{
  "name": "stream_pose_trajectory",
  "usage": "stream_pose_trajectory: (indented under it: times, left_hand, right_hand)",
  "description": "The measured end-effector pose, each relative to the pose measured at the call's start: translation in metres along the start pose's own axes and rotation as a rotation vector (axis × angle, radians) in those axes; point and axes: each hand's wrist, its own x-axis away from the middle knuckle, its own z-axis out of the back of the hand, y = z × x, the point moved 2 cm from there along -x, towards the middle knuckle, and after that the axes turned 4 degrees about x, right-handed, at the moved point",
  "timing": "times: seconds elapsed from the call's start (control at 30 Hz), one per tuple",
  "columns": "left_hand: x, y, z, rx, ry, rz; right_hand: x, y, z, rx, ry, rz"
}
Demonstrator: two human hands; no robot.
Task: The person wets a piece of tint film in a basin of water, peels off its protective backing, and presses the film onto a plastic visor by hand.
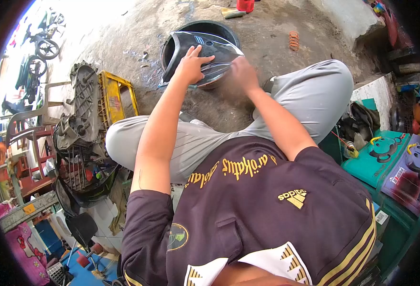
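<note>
A glossy black plastic panel (pixel 184 51), which looks like a motorcycle body cover, lies tilted across a round black basin (pixel 229 32). Blue and white lines mark its surface. My left hand (pixel 191 66) rests on the panel with its fingers spread. At the panel's right edge, my right hand (pixel 243 74) is smeared by motion. Its fingers do not show clearly, and I cannot tell whether it holds anything. The basin's near side is mostly covered by the panel and my hands.
Beyond the basin is a red container (pixel 245 5). An orange coil spring (pixel 294 41) lies on the concrete floor. A yellow crate (pixel 117 95) and a metal engine casing (pixel 84 95) stand at left. Right of my knee is a teal box (pixel 376 157).
</note>
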Motion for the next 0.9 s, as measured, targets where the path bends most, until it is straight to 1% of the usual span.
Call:
stream_pose_trajectory:
  times: [0.1,0.13,0.17,0.23,0.27,0.3,0.37,0.43,0.5,0.63,0.7,0.77,0.83,0.87,0.9]
  left_hand:
    - [0.0,0.0,0.001,-0.033,-0.022,0.028]
    - [0.001,0.0,0.001,-0.019,-0.012,0.014]
    - [0.003,0.0,0.0,-0.006,-0.006,-0.002]
    - [0.005,-0.001,-0.001,-0.01,-0.007,-0.009]
    - [0.004,-0.001,-0.001,-0.013,-0.016,0.003]
    - [0.001,-0.002,-0.001,-0.015,-0.022,0.016]
    - [0.0,-0.002,-0.004,-0.027,-0.025,0.019]
    - [0.0,0.0,-0.001,-0.046,-0.026,0.028]
    - [0.002,0.0,-0.001,-0.024,-0.016,0.011]
    - [0.002,-0.001,-0.001,0.006,-0.012,0.012]
    - [0.002,-0.001,-0.001,-0.001,-0.013,0.008]
    - [0.002,-0.002,-0.001,-0.011,-0.01,0.011]
    - [0.003,-0.001,-0.002,0.006,0.004,-0.001]
    - [0.004,-0.001,-0.002,0.006,0.02,-0.007]
    - [0.005,0.0,-0.003,0.006,0.016,-0.009]
  right_hand:
    - [0.001,0.003,0.001,0.001,-0.02,0.019]
    - [-0.004,0.009,0.005,0.041,0.043,-0.025]
    - [-0.007,0.014,0.006,0.036,0.041,-0.026]
    - [-0.01,0.021,0.012,0.076,0.084,-0.19]
    - [-0.007,0.016,0.008,0.129,0.093,-0.139]
    - [-0.004,0.01,0.005,0.133,0.096,-0.14]
    - [0.005,-0.007,-0.002,0.021,-0.086,0.019]
    - [0.001,0.001,-0.001,-0.007,-0.116,0.036]
    - [-0.009,0.011,0.007,0.029,0.125,-0.027]
    - [-0.006,0.008,0.007,0.12,0.113,-0.083]
    - [0.005,-0.007,-0.004,0.019,-0.104,0.016]
    - [0.001,-0.008,0.001,0.01,-0.125,0.022]
    - [-0.008,0.013,0.005,0.066,0.109,-0.002]
    - [-0.011,0.023,0.008,0.099,0.067,-0.09]
    - [-0.007,0.017,0.009,0.099,0.067,-0.095]
